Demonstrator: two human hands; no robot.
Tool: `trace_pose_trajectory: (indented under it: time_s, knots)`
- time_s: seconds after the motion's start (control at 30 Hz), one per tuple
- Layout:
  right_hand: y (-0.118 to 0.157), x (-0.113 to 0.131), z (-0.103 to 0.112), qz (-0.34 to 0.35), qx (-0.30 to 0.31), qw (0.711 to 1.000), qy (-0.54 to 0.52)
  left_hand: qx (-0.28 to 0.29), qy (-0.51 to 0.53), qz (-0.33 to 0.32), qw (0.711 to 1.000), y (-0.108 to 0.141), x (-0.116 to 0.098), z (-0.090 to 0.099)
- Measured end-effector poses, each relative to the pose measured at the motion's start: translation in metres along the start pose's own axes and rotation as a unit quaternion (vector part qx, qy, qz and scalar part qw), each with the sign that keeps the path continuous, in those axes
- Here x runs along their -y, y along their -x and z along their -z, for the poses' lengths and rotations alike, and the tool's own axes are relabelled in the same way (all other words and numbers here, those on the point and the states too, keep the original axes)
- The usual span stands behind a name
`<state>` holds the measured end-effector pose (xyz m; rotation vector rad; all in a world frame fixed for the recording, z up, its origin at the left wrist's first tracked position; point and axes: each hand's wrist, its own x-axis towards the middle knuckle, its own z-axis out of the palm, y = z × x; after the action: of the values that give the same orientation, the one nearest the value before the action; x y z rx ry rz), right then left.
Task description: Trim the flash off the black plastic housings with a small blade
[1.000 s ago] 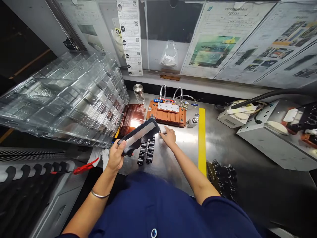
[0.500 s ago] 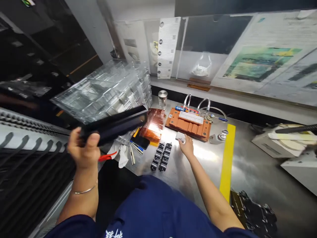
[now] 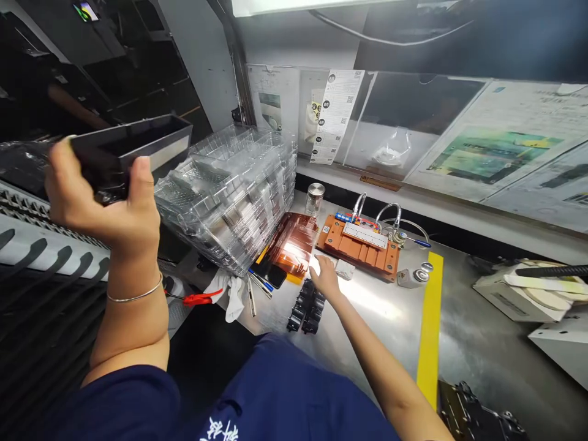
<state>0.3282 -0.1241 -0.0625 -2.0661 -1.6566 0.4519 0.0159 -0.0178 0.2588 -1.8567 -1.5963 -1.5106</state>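
My left hand is raised at the left, gripping a black open-topped box by its near end, thumb on the long side. My right hand reaches over the steel bench, with its thumb and forefinger apart at the far ends of two black ridged strips lying side by side. Just right of those fingers lies a folded white cloth or paper pad. Behind it sits an orange-brown fixture block with metal clamps and a white label strip.
Stacked clear plastic trays stand at the left, beside amber film sheets. Pens, a white glove and red-handled pliers lie nearer. A glass jar, metal bottle and yellow tape strip are also there.
My left hand has lifted the black box up and leftward, away from the bench. My right hand has let go of the white pad and moved left to the black strips. The view has shifted.
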Motion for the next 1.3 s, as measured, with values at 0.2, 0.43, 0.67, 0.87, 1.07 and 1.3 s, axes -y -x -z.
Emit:
trace_pose_trajectory:
  time_s: [0.2,0.43,0.67,0.87,1.07,1.3]
  knots:
    - [-0.021,0.053,-0.022,0.049,0.084,0.993,0.065,0.303,-0.122,-0.049,0.944,0.012,0.034,-0.034]
    - [-0.027,0.068,-0.049,0.057,0.171,0.974,0.138,0.232,-0.057,-0.114,0.964,0.100,0.026,-0.050]
    - [-0.028,0.061,-0.046,0.069,0.185,0.972,0.127,0.415,0.326,0.343,0.777,0.206,0.019,-0.070]
    - [-0.015,0.063,-0.016,0.086,0.138,0.984,0.080,0.516,0.336,0.478,0.627,0.239,0.033,-0.145]
    - [-0.001,0.069,0.014,0.085,0.107,0.990,0.025,0.531,0.381,0.449,0.609,0.244,0.020,-0.161]
    - [-0.009,0.093,0.046,0.074,0.012,0.987,-0.145,0.554,0.406,0.281,0.670,0.230,-0.004,-0.145]
